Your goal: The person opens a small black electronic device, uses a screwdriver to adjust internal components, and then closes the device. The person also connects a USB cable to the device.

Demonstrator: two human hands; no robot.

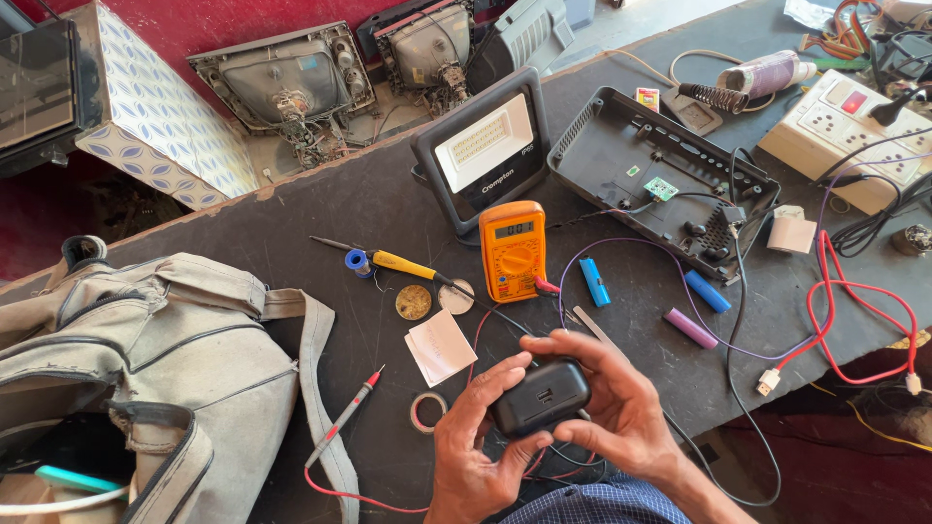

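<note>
Dark workbench point(320, 204): both hands point(544, 427) hold black adapter point(540, 395)

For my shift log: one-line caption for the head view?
Both hands, left hand and right hand, cradle a small black box above a workbench, near an orange multimeter.

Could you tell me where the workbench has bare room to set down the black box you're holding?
Bare bench lies between the grey bag and the floodlight. Around the multimeter, the open casing and the red cable it is crowded.
</note>
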